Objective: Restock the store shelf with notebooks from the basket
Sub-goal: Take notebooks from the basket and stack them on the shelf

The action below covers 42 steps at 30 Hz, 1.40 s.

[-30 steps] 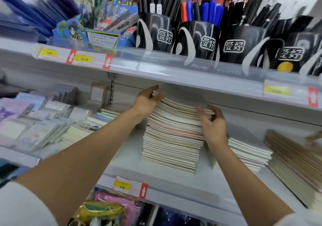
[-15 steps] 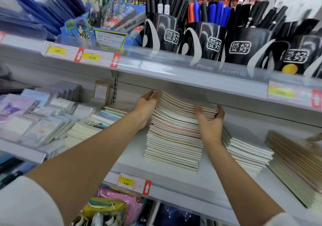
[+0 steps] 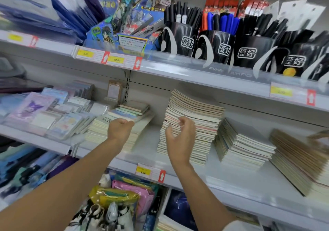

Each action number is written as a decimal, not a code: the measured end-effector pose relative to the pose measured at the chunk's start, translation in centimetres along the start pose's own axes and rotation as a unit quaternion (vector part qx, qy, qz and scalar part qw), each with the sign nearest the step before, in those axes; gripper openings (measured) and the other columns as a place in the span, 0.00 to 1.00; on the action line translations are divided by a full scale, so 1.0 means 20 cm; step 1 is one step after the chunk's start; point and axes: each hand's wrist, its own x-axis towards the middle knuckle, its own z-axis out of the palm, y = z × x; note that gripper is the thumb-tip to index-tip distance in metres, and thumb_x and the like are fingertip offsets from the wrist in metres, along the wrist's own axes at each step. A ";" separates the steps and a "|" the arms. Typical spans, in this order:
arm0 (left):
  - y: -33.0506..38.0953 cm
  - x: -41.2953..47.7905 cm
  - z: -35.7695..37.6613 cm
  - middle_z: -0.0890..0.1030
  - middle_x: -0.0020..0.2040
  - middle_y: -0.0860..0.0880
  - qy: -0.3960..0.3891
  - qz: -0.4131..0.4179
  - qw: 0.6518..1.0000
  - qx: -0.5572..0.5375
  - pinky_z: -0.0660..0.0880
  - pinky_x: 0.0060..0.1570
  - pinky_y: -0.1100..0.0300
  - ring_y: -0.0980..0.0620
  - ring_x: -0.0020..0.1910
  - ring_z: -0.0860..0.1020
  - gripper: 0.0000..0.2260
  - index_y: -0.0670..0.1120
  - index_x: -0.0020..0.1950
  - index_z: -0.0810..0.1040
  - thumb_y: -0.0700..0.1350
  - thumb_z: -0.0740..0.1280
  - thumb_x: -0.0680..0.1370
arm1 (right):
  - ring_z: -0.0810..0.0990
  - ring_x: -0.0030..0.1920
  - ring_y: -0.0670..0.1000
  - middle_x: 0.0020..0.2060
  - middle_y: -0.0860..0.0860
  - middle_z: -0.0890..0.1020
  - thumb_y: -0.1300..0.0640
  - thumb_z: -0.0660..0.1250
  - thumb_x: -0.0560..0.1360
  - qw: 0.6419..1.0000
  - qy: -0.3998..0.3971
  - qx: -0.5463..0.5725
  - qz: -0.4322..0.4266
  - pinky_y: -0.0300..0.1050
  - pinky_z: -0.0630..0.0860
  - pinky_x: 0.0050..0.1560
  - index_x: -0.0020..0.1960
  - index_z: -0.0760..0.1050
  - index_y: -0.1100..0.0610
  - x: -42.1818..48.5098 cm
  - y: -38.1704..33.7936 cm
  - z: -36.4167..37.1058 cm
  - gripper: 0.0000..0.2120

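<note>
A tall stack of thin notebooks (image 3: 194, 122) stands on the middle shelf (image 3: 147, 148), its top leaning back toward the wall. My left hand (image 3: 119, 129) hovers in front of the shelf to the left of the stack, fingers curled in, holding nothing. My right hand (image 3: 180, 140) hangs just in front of the stack's lower left side, fingers loosely apart and empty, not touching it. No basket shows in this view.
Lower notebook stacks sit to the right (image 3: 243, 148) and far right (image 3: 299, 161), and another to the left (image 3: 110, 129). Black pen cups (image 3: 215, 47) line the upper shelf. Packaged stationery (image 3: 46, 113) fills the left; pouches (image 3: 124, 198) hang below.
Both hands have let go of the top of the tall stack and pulled back toward me and down. The view has shifted right.
</note>
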 end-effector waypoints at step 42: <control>-2.09 -1.32 -2.30 0.80 0.43 0.39 0.415 -0.441 0.753 0.256 0.74 0.47 0.52 0.39 0.45 0.79 0.09 0.39 0.47 0.77 0.43 0.63 0.74 | 0.78 0.41 0.57 0.40 0.58 0.79 0.45 0.64 0.77 0.510 -0.831 0.013 0.222 0.53 0.76 0.47 0.52 0.77 0.65 -2.84 -0.51 0.88 0.21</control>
